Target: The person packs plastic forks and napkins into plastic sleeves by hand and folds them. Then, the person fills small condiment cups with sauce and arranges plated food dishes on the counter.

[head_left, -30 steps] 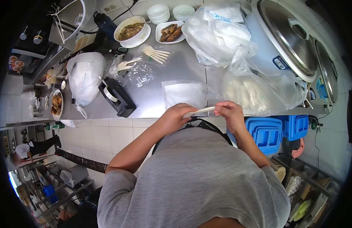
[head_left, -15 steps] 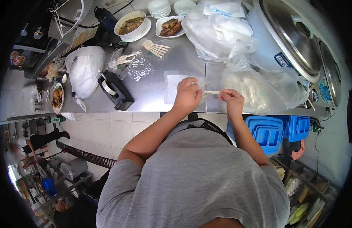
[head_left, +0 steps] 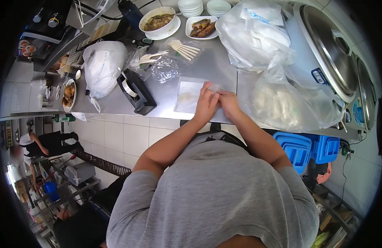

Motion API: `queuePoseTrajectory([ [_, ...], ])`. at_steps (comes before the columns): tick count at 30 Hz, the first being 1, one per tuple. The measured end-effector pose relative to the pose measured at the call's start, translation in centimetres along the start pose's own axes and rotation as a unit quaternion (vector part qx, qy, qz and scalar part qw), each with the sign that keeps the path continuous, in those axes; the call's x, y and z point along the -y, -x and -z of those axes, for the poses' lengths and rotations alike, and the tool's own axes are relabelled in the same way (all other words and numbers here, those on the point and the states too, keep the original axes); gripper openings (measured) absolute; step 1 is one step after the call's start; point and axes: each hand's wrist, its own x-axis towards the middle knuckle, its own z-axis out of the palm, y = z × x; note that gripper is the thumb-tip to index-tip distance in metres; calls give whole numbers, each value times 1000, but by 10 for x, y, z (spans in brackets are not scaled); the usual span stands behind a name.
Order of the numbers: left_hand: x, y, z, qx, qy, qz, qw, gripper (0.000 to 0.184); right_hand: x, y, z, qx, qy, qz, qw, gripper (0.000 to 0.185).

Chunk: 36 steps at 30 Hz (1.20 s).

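Observation:
My left hand (head_left: pixel 206 104) and my right hand (head_left: pixel 228 102) are pressed together above the front of the steel counter, fingers curled inward. What lies between them is hidden. A bit of clear plastic (head_left: pixel 216 87) seems to show just beyond the fingertips. Under and left of my left hand lies a flat white sheet or bag (head_left: pixel 187 96). Farther back, pale disposable spoons (head_left: pixel 185 50) are fanned out on clear wrap, with more pale utensils (head_left: pixel 151 58) beside them. Crumpled clear plastic (head_left: pixel 165 69) lies in front of these.
A black tape dispenser (head_left: pixel 137 93) and a tied white bag (head_left: pixel 105 68) stand left. Behind are a bowl of food (head_left: pixel 158 22) and a fish dish (head_left: pixel 201 29). Plastic bags (head_left: pixel 277 97) and a large lidded cooker (head_left: pixel 327 41) sit right. Another person (head_left: pixel 46 144) is at far left.
My right hand has moved left to meet my left hand. The pale stick-like utensil that stretched between them is now out of sight. The whole view has shifted slightly.

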Motion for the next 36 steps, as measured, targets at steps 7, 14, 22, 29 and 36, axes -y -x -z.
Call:
queuePoseTrajectory([
  [7,29,0,95,138,-322,-63,935,53,23,25,12,-161,480,422,752,51],
  [14,41,-1,94,154,-355,-42,921,75,29,-9,-20,-82,560,472,676,46],
  [22,32,-6,97,189,-364,-24,912,75,31,42,60,-179,230,179,940,27],
  [29,16,-15,96,229,-401,12,887,79,30,48,23,54,238,39,969,26],
  [36,15,-15,99,195,-412,-28,890,71,48,67,61,-241,542,96,800,11],
])
